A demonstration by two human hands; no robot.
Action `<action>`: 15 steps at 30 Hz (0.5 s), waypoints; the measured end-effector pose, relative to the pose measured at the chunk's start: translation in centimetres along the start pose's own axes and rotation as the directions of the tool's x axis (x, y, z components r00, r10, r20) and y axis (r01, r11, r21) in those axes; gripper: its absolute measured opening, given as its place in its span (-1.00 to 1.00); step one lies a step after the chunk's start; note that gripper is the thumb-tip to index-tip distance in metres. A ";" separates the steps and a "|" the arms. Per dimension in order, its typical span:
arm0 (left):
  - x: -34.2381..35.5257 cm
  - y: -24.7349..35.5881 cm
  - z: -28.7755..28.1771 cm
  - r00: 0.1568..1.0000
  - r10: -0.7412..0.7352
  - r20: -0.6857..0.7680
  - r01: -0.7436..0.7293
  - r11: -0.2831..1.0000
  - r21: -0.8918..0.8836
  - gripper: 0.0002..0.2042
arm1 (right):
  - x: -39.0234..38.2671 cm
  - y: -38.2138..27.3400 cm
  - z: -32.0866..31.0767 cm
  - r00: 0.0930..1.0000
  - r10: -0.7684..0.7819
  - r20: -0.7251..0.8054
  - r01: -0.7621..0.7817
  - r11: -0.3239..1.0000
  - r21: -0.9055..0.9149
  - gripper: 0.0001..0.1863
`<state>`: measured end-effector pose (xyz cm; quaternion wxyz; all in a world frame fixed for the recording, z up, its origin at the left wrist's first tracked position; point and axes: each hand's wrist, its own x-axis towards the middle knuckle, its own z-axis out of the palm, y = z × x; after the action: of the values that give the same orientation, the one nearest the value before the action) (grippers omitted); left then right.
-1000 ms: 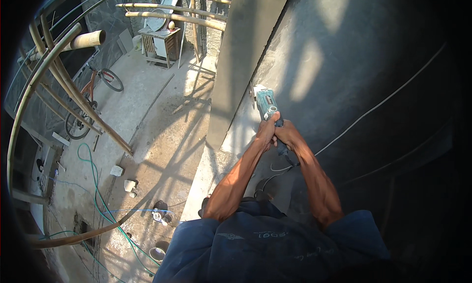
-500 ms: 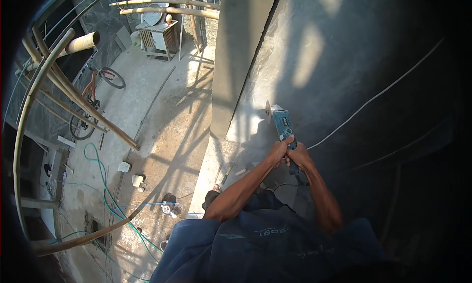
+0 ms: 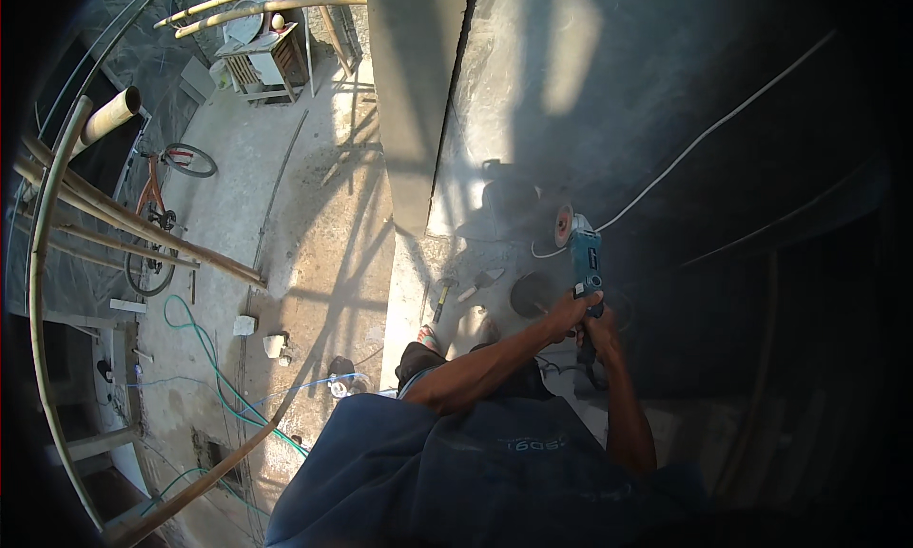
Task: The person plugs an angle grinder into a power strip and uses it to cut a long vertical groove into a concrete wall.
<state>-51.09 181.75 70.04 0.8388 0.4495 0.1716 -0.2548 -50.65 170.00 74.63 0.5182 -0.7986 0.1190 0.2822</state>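
A teal angle grinder with a pale guard and reddish disc is held out in front of me, its disc apart from the grey wall's dark vertical edge. My left hand grips the upper handle, and my right hand wraps round the handle just behind it. A trowel, a yellow-handled tool and a dark round container lie on the ledge near my feet. A white cord crosses the grey surface at the right.
Bamboo scaffold poles stand at the left, beside a drop to a concrete yard with a bicycle, green hose, stone blocks and a wooden cabinet. The plastered column edge runs ahead.
The grinder and both hands have moved right and down, away from the dark edge it was at earlier. The view has shifted, showing more of the ledge, the tools and my feet.
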 end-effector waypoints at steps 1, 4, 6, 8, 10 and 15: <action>-0.1 -0.5 0.4 1.000 0.007 -0.020 -0.007 1.000 0.025 -0.61 | -0.3 0.6 -0.2 1.000 -0.010 -0.009 0.010 1.000 0.010 -0.79; 0.5 -1.6 -0.1 0.999 -0.005 0.054 0.002 0.998 0.063 -0.55 | -0.8 1.5 -0.3 0.999 -0.051 0.016 0.050 0.998 0.033 -0.78; 0.2 -1.6 0.6 0.999 0.002 0.048 -0.005 0.997 0.082 -0.55 | -0.7 2.6 -0.9 0.996 -0.076 0.036 0.074 0.996 0.051 -0.77; 0.3 -1.6 1.0 1.000 0.018 0.025 -0.021 0.995 0.101 -0.55 | -0.3 3.5 -1.1 0.998 -0.061 0.025 0.058 0.993 0.103 -0.76; 0.8 -2.0 0.9 1.000 0.009 -0.012 -0.008 0.994 0.113 -0.51 | 0.3 3.5 -1.3 0.996 -0.072 0.060 0.065 0.990 0.122 -0.76; 0.9 -1.7 2.3 0.982 0.076 -0.172 -0.051 0.988 0.146 -0.62 | 1.3 4.0 -2.2 0.983 -0.125 0.131 0.093 0.969 0.230 -0.76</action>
<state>-51.20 178.75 69.64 0.7942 0.5336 0.2126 -0.1983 -50.84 166.44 71.47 0.6266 -0.7181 0.0678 0.2953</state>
